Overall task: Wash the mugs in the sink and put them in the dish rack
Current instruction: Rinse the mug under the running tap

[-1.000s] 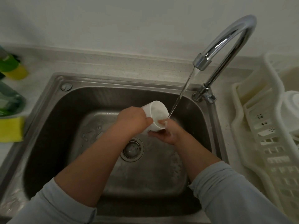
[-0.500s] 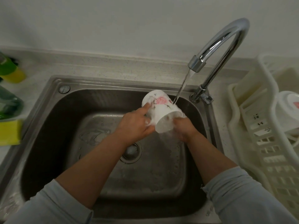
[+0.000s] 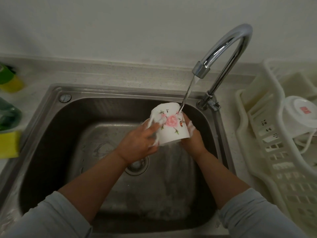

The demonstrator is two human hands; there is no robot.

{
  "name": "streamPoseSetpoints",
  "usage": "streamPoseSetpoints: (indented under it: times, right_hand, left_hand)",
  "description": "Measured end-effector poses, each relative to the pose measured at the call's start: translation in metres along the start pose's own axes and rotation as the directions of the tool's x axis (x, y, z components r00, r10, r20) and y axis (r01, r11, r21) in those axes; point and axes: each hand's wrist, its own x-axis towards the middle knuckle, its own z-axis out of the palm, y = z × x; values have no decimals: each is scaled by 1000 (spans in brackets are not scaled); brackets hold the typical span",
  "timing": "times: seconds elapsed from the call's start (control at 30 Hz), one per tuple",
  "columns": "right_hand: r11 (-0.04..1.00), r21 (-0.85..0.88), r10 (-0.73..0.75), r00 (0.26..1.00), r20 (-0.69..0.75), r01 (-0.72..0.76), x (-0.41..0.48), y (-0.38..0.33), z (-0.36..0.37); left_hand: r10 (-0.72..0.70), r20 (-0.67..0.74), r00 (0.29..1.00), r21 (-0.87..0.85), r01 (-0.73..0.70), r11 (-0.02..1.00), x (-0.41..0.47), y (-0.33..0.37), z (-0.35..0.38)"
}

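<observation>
Stainless sink (image 3: 51, 134) fills my view. Over its drain, I see the left hand (image 3: 139, 145) and right hand (image 3: 192, 140) both gripping a soapy, tilted floral mug (image 3: 171, 124). Water from the faucet (image 3: 228, 43) strikes its side. Farther right, an upturned white mug (image 3: 298, 117) sits in the dish rack (image 3: 253, 131).

Glossy ceramic mug (image 3: 169, 124) — brushed steel sink (image 3: 51, 127) — matt plastic rack (image 3: 267, 152).

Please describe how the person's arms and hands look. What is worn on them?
Both arms wear light grey-blue sleeves; the left sleeve and the right sleeve are pushed up towards the elbows, so the forearms are bare. The left hand and right hand have no gloves, and no watch or ring shows. White foam clings to some fingers.
</observation>
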Motion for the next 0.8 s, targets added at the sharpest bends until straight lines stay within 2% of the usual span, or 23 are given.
streamPoseSetpoints:
  times: [0.07, 0.17, 0.3, 0.43, 0.57, 0.63, 0.67, 0.73, 0.77, 0.8]
  right_hand:
    - [995, -98, -13, 1000, -21, 11, -3, 0, 2]
    - [972, -181, -150, 989, 1, 148, -4, -8, 1]
    - [967, -246, -66, 997, 26, 70, -2, -26, 0]
    - [983, -174, -56, 998, 6, 56, -2, -28, 1]
    - [964, -246, -97, 995, 27, 101, -3, -23, 0]
    - [993, -117, 4, 1000, 30, 0, -7, -27, -3]
    - [997, -18, 76, 996, 42, -75, -8, -30, -4]
    - [988, 83, 116, 985, 128, -128, -9, -33, -6]
    - [990, 82, 101, 980, 170, -116, -8, -34, -7]
    - [989, 75, 110, 972, 207, -127, -6, -35, -9]
  left_hand:
    - [35, -59, 998, 11, -34, 999, -3, -1, -3]
    - [35, -125, 992, 42, -30, 999, -5, -6, -5]
    - [115, -180, 977, 73, -104, 992, -7, -15, -5]
    - [111, -214, 970, 49, -102, 994, -7, -15, -5]
    - [125, -243, 962, 43, -118, 992, -7, -13, 2]
    - [117, -218, 969, 57, -107, 993, -10, -14, 6]
    - [59, -206, 977, 5, -59, 998, -10, -12, 6]
    - [-212, -102, 972, -235, 184, 955, -9, -11, 5]
    - [-332, 12, 943, -363, 313, 878, -7, -10, 5]
    - [-398, 150, 905, -504, 417, 757, -4, -8, 5]
